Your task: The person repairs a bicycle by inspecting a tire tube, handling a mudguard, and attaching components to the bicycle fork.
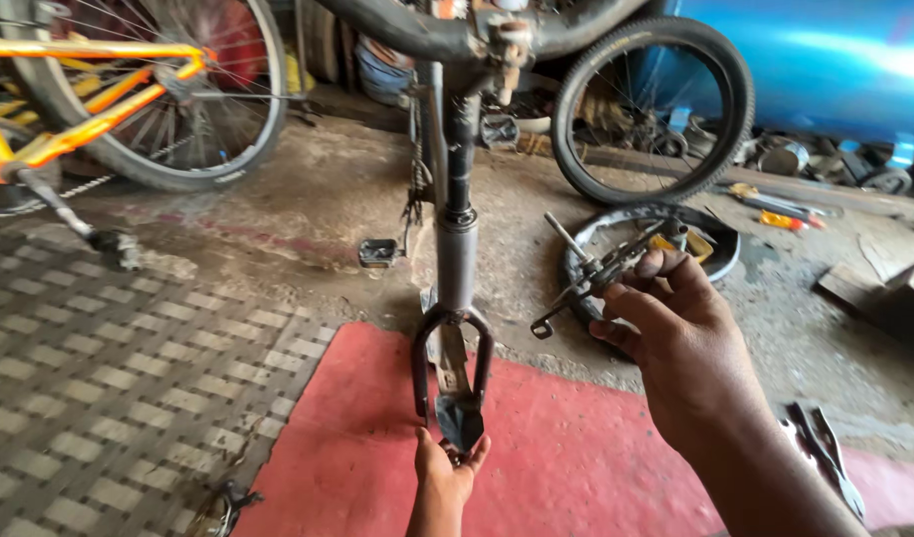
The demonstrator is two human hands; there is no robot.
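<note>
A dark bicycle fork (455, 298) hangs upside down in the middle, its steerer running up to the frame (447, 30). My left hand (445, 469) grips the small black bracket (461, 420) at the fork's lower end. My right hand (675, 333) is raised to the right of the fork and holds a metal brake caliper with a long bolt (591, 273), fingers closed around it.
An orange bicycle (99, 99) stands at the upper left. A black wheel (654, 109) leans at the back; a loose tyre (656, 249) lies on the floor behind my right hand. Pliers (825, 452) rest at the right. A red mat (536, 467) and a chequered mat (109, 388) cover the floor.
</note>
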